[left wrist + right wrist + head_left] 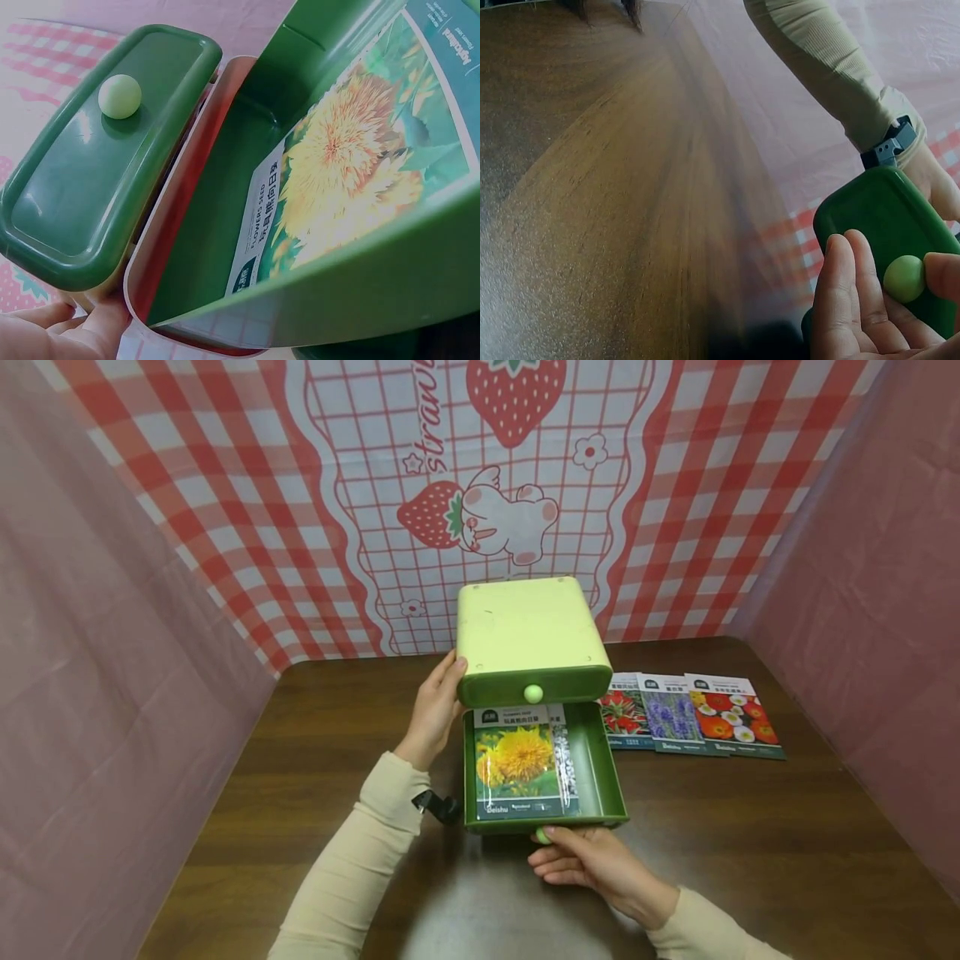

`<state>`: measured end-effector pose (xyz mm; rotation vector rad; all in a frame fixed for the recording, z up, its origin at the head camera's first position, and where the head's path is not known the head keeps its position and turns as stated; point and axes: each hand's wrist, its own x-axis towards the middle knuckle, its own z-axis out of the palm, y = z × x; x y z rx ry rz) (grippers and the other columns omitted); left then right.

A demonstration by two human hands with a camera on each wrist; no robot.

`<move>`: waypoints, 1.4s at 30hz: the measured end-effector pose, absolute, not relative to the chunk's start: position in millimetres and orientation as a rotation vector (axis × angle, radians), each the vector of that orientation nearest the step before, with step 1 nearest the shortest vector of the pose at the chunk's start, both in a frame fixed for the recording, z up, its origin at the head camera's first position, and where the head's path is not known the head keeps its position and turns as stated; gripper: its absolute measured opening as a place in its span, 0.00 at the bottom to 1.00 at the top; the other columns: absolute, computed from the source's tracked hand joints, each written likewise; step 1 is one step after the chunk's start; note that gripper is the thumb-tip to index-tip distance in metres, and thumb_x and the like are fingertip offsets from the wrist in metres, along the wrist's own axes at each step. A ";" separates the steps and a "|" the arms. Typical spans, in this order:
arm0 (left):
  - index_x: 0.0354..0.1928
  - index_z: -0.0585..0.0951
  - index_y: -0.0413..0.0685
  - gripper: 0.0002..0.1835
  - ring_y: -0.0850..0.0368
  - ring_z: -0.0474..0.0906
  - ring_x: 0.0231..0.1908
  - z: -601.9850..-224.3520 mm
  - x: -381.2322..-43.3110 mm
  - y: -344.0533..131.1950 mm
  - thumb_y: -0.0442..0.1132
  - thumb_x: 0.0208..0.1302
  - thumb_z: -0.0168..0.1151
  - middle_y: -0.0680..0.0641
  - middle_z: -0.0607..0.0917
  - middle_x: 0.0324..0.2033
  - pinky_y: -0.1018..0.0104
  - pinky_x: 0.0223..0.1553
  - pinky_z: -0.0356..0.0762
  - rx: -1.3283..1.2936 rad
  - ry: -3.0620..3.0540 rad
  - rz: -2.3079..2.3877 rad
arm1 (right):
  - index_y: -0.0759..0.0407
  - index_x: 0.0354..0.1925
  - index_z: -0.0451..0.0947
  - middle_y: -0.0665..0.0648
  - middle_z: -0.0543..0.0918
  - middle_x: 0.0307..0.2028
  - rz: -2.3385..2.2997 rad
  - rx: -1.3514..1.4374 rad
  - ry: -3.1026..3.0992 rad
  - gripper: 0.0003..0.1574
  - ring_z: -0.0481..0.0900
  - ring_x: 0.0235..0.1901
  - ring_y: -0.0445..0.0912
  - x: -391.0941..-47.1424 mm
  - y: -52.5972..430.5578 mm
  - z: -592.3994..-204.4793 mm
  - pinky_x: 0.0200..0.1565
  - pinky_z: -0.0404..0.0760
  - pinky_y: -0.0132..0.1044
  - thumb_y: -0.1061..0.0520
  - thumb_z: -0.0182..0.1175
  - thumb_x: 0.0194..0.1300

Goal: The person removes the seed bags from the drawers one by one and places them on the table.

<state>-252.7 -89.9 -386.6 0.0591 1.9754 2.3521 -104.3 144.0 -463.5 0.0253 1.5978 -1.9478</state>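
Observation:
A small cream two-drawer storage box (528, 622) stands on the table, its green upper drawer front (495, 687) closed. The lower green drawer (611, 777) is pulled out. In it lies a seed packet with yellow sunflowers (517, 760), overlapping another packet with whitish flowers (564, 752). My left hand (433, 710) rests against the box's left side, fingers fairly straight; in the left wrist view the hand (67, 334) touches the side below the upper drawer. With thumb and fingers, my right hand (592, 864) pinches the pale green knob (904, 278) of the lower drawer.
Right of the box, three overlapping seed packets lie on the brown wooden table (322, 727): red flowers (625, 714), purple flowers (671, 718) and orange and white flowers (735, 718). A checked strawberry cloth (345, 585) hangs behind; pink curtains (847, 577) flank both sides.

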 end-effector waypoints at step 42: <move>0.75 0.60 0.56 0.31 0.48 0.73 0.63 -387.9 -252.1 -88.9 0.54 0.74 0.49 0.48 0.64 0.72 0.53 0.65 0.73 0.050 2.000 2.355 | 0.78 0.55 0.73 0.64 0.87 0.43 -1.738 -0.455 2.039 0.28 0.87 0.42 0.48 -133.5 182.3 -367.5 0.46 0.87 0.44 0.52 0.49 0.77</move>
